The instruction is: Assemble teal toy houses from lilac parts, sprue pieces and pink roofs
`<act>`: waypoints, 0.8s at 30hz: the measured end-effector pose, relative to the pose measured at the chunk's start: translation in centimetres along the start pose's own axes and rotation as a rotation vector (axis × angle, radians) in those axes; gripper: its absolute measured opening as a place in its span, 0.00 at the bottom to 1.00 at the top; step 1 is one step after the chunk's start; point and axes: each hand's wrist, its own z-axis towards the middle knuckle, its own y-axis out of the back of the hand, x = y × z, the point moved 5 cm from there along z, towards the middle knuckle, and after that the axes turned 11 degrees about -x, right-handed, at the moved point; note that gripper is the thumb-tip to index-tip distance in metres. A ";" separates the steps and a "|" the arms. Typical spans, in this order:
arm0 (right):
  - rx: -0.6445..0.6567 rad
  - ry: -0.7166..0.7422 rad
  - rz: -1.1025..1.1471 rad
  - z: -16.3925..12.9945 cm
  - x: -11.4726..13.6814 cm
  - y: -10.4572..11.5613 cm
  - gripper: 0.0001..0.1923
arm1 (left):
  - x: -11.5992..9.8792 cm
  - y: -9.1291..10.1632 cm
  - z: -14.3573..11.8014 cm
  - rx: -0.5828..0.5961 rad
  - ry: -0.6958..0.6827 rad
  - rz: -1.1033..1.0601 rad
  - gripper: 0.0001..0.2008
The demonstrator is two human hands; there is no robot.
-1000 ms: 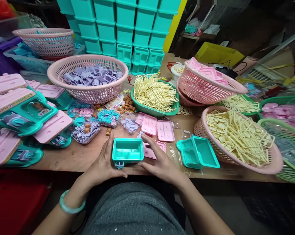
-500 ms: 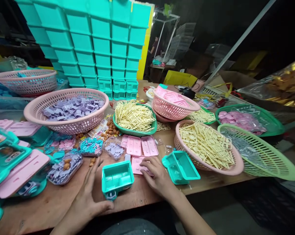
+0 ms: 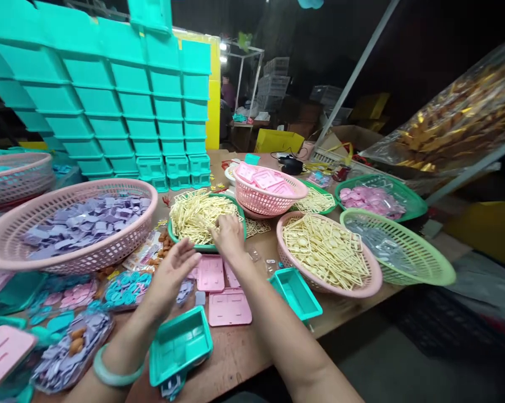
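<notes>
Right hand [image 3: 227,234] reaching into green basket [image 3: 240,208] of cream sprues [image 3: 196,215] — grip hidden; left hand [image 3: 172,273] open, empty, hovering nearer than basket — beside pink lids [image 3: 229,307].

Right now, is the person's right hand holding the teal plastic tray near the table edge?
No, the right hand reaches into the green basket of cream plastic frames; the teal plastic tray lies untouched.

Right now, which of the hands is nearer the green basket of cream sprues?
Right. The right hand rests on the near rim of the green basket, touching the sprues. The left hand hovers just short of it, above the table.
</notes>
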 end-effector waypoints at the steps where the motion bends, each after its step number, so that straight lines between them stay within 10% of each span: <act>1: 0.002 -0.006 0.027 -1.1 0.2 0.4 0.06 | -0.1 0.2 0.3 -0.056 0.015 -0.045 0.34; 8: 0.342 0.082 0.399 -8.6 1.0 4.8 0.11 | 0.0 -1.2 -0.1 0.053 0.332 -0.239 0.15; 12: 0.382 -0.030 -0.232 -4.1 -4.7 7.1 0.08 | -0.5 -2.3 -1.0 0.023 0.385 -0.214 0.14; 18: 0.486 -0.121 -0.463 3.9 -10.2 3.1 0.19 | -1.3 -6.2 -3.5 0.132 0.479 -0.285 0.17; 24: 0.573 -0.085 -0.546 4.6 -11.3 0.2 0.19 | -1.3 -4.4 -3.7 0.058 0.493 -0.324 0.15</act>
